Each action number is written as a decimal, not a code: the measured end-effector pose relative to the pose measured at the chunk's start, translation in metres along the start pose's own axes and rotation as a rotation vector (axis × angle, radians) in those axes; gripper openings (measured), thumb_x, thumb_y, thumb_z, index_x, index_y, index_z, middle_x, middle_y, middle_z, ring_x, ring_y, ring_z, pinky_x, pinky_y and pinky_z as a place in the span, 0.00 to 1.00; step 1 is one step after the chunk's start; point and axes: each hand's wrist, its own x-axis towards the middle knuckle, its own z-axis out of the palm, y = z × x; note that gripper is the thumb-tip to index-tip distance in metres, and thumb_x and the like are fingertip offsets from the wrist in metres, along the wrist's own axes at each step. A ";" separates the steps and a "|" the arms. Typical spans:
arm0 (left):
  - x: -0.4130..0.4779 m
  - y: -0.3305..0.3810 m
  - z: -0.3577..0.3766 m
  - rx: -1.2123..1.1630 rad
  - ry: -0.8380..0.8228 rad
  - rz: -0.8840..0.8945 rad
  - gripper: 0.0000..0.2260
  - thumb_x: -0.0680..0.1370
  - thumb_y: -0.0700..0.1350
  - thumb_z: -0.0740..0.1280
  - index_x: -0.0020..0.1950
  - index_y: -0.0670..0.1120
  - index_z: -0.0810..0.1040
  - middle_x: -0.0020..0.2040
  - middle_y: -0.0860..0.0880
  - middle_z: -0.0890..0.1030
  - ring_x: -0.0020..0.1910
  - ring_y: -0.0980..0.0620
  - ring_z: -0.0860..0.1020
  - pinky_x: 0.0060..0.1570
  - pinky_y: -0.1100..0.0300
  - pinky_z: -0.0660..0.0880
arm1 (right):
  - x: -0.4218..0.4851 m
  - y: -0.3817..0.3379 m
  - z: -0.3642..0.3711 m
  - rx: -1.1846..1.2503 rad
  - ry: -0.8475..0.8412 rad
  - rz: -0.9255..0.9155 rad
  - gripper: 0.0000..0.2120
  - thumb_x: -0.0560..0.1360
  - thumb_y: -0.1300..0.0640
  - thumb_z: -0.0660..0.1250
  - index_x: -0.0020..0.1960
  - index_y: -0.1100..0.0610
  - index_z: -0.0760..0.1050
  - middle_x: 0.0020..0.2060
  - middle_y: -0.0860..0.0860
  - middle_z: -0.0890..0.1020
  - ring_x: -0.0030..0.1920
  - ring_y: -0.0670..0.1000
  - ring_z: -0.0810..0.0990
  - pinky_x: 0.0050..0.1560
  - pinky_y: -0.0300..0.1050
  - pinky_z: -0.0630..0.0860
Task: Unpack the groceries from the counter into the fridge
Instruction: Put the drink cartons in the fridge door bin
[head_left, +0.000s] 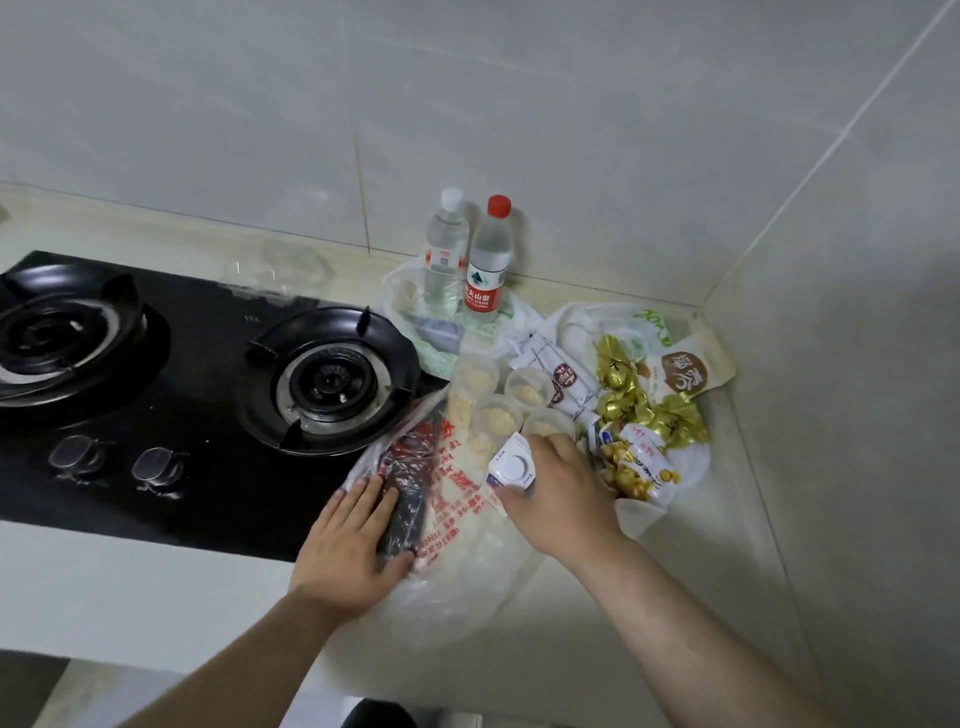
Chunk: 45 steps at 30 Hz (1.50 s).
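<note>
Plastic bags and loose groceries crowd the corner of a pale kitchen counter (649, 613), just right of a black two-burner gas hob (171, 415). A person leans in with both bare arms. The right hand (563, 499) is wrapped around a small white carton (511, 470) with a round screw cap, thumb on its near side and fingers curled over the far side; the carton sits tilted among the groceries, at the edge of a clear plastic bag (467, 587) with red print. The left hand (353, 551) lies flat on that same bag, fingers spread and open, the thumb pressing beside a dark red packet (408, 488) seen through the film.

Just behind the carton stand several small clear tubs (506, 405) holding something pale yellow. To their right lie white sachets (563, 376), a cluster of gold-wrapped sweets (628, 395), a beige snack pouch (685, 374) and a packet printed with yellow pieces (636, 467), all resting on a white bag (691, 462). Against the tiled wall (571, 130) two water bottles stand upright and touching: a white-capped bottle (445, 249) on the left, a red-capped bottle (488, 265) on the right. No fridge is in view.
</note>
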 end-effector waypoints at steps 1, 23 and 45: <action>0.000 -0.002 0.004 0.003 0.020 0.001 0.38 0.73 0.68 0.58 0.75 0.47 0.67 0.76 0.46 0.64 0.76 0.50 0.59 0.74 0.52 0.48 | 0.001 0.002 0.002 0.001 0.000 0.011 0.31 0.74 0.40 0.67 0.72 0.52 0.65 0.64 0.49 0.69 0.64 0.53 0.71 0.53 0.45 0.72; 0.002 -0.009 0.006 -0.095 0.015 0.046 0.35 0.75 0.70 0.54 0.75 0.48 0.68 0.76 0.47 0.65 0.77 0.52 0.58 0.73 0.51 0.51 | 0.008 -0.025 -0.003 0.208 0.028 0.138 0.18 0.70 0.46 0.70 0.59 0.45 0.73 0.52 0.43 0.74 0.50 0.47 0.76 0.43 0.42 0.71; -0.124 -0.022 -0.172 -1.583 0.533 -0.446 0.21 0.69 0.48 0.69 0.61 0.47 0.76 0.51 0.48 0.85 0.49 0.50 0.83 0.46 0.55 0.82 | -0.002 -0.167 -0.046 1.058 -0.503 -0.209 0.14 0.72 0.51 0.70 0.56 0.53 0.80 0.49 0.52 0.86 0.53 0.52 0.85 0.55 0.51 0.80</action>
